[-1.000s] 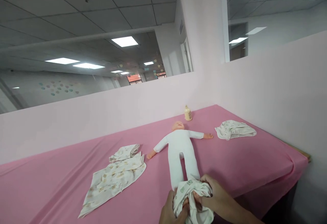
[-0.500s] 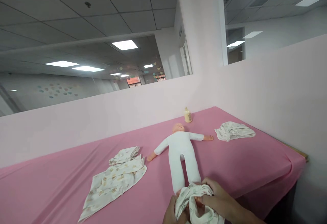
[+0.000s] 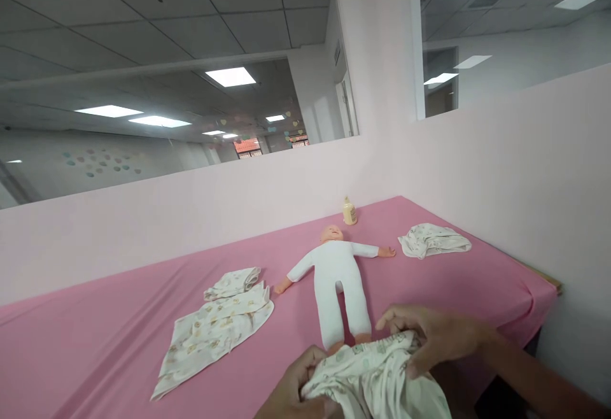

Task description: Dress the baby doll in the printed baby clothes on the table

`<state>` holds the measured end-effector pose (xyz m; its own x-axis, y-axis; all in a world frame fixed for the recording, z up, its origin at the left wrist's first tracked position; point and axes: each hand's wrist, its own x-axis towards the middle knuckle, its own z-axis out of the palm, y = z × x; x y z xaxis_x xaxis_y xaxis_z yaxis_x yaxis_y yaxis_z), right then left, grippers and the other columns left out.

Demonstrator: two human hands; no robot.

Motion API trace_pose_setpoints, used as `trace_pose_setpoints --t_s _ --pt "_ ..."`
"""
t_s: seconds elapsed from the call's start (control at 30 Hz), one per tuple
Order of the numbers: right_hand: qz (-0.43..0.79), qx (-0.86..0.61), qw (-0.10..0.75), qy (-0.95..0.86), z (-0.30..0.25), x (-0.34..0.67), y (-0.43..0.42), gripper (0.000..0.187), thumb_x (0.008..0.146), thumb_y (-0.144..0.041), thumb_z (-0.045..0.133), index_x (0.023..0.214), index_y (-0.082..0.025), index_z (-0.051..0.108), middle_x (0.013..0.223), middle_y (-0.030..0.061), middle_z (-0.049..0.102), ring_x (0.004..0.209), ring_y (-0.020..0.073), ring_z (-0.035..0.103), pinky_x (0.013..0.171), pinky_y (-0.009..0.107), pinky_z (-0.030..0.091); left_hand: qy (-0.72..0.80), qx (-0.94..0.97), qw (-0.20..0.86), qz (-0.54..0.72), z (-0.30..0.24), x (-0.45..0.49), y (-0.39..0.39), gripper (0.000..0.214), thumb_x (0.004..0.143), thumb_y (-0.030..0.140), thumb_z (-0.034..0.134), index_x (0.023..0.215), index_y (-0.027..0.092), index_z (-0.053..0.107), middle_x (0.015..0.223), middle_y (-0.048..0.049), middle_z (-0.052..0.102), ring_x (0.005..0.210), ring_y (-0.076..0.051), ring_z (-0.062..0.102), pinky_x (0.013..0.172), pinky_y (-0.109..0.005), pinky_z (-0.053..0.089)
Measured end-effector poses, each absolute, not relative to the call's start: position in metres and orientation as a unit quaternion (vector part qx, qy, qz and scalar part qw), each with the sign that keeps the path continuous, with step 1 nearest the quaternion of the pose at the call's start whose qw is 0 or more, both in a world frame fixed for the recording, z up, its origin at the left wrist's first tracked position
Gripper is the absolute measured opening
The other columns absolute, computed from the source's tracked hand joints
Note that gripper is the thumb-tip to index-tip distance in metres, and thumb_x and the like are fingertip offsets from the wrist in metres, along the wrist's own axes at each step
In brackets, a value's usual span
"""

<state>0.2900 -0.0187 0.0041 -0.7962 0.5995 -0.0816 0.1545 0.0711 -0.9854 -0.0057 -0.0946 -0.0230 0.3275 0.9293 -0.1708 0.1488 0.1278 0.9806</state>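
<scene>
White baby pants (image 3: 370, 374) with a small green print are bunched up at the bottom of the view, their gathered edge toward the doll. My left hand (image 3: 303, 384) grips their left side between thumb and fingers. At the right end of that edge, my right hand (image 3: 424, 339) has its thumb against the cloth and the index finger behind it, with other fingers lifted. Just beyond lies a baby doll (image 3: 338, 272) on its back in a white bodysuit, arms spread, its feet close behind the pants. The lower part of the pants runs out of view.
A pink-covered table (image 3: 119, 330) meets the walls behind and at right. A printed baby top (image 3: 214, 330) lies left of the doll, with a folded cloth (image 3: 233, 283) above it. Another folded cloth (image 3: 433, 241) is at right. A yellowish pump bottle (image 3: 349, 211) stands behind the doll's head.
The pants have gone from a tight bunch around my fingers to a wider spread. My hands have moved apart, the right one rightward and up, the left one leftward.
</scene>
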Motion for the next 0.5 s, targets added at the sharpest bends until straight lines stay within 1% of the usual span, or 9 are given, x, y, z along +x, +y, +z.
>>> trace_pose_setpoints --t_s 0.07,0.1,0.17,0.2,0.23,0.3,0.33,0.4,0.5 --pt "0.613 -0.243 0.185 -0.729 0.025 0.301 -0.008 0.044 0.070 -0.028 0.074 0.111 -0.022 0.061 0.095 -0.0010 0.063 0.076 0.0123 0.055 0.064 0.023 0.039 0.473 0.619 0.556 0.291 0.011 -0.010 -0.088 0.050 0.067 0.055 0.074 0.094 0.019 0.052 0.080 0.0002 0.058 0.069 -0.013 0.052 0.066 -0.024 0.038" --pt "0.593 -0.247 0.194 -0.742 0.037 0.305 -0.003 0.040 0.074 -0.029 0.070 0.112 -0.021 0.061 0.092 -0.0004 0.063 0.076 0.0125 0.056 0.064 0.023 0.039 0.478 0.648 0.523 0.280 0.030 -0.012 -0.081 0.048 0.069 0.053 0.073 0.095 0.019 0.053 0.082 0.0001 0.058 0.070 -0.013 0.052 0.065 -0.023 0.039" --pt "0.539 -0.278 0.193 -0.771 0.064 0.314 0.008 0.036 0.079 -0.032 0.064 0.113 -0.019 0.061 0.091 0.0016 0.064 0.077 0.0141 0.058 0.067 0.026 0.042 0.488 0.709 0.432 0.269 0.070 -0.012 -0.062 0.041 0.072 0.050 0.072 0.094 0.018 0.058 0.088 -0.0008 0.058 0.080 -0.015 0.053 0.070 -0.023 0.040" --pt "0.498 -0.307 0.219 -0.781 0.079 0.318 0.012 0.037 0.080 -0.034 0.063 0.113 -0.018 0.062 0.094 0.0028 0.064 0.080 0.0152 0.059 0.069 0.027 0.043 0.488 0.730 0.400 0.263 0.090 -0.010 -0.050 0.039 0.074 0.049 0.069 0.097 0.019 0.059 0.093 -0.0016 0.059 0.084 -0.016 0.054 0.072 -0.024 0.041" --pt "0.465 -0.331 0.249 -0.782 0.094 0.322 0.017 0.039 0.079 -0.036 0.063 0.114 -0.018 0.062 0.098 0.0042 0.065 0.085 0.0165 0.060 0.073 0.029 0.044 0.489 0.744 0.377 0.255 0.111 -0.008 -0.038 0.037 0.077 0.049 0.067 0.098 0.019 0.059 0.094 -0.0019 0.059 0.084 -0.016 0.055 0.071 -0.024 0.041" --pt "0.419 -0.358 0.297 -0.780 0.123 0.329 0.024 0.045 0.079 -0.039 0.063 0.116 -0.015 0.061 0.101 0.0067 0.065 0.089 0.0189 0.061 0.076 0.031 0.045 0.497 0.765 0.330 0.243 0.148 -0.003 -0.016 0.035 0.083 0.053 0.058 0.087 0.018 0.059 0.078 0.0001 0.056 0.070 -0.013 0.050 0.065 -0.023 0.038" --pt "0.395 -0.371 0.302 -0.784 0.136 0.331 0.026 0.045 0.078 -0.041 0.065 0.115 -0.016 0.062 0.101 0.0074 0.066 0.088 0.0192 0.061 0.075 0.031 0.045 0.490 0.780 0.314 0.229 0.164 0.001 -0.006 0.036 0.084 0.053 0.055 0.077 0.017 0.056 0.070 0.0014 0.051 0.065 -0.011 0.046 0.064 -0.023 0.037" --pt "0.323 -0.405 0.314 -0.796 0.157 0.334 0.028 0.041 0.076 -0.043 0.066 0.108 -0.018 0.065 0.097 0.0069 0.067 0.083 0.0190 0.061 0.071 0.030 0.044 0.471 0.806 0.278 0.224 0.191 0.009 0.007 0.038 0.084 0.050 0.056 0.066 0.017 0.050 0.067 0.0017 0.048 0.064 -0.011 0.043 0.064 -0.023 0.035" --pt "0.215 -0.442 0.323 -0.809 0.175 0.336 0.029 0.030 0.076 -0.046 0.065 0.093 -0.020 0.068 0.091 0.0048 0.067 0.078 0.0185 0.059 0.067 0.029 0.042 0.439 0.836 0.253 0.209 0.215 0.022 0.017 0.033 0.083 0.045 0.060 0.065 0.017 0.053 0.067 0.0012 0.050 0.065 -0.011 0.042 0.064 -0.024 0.035"
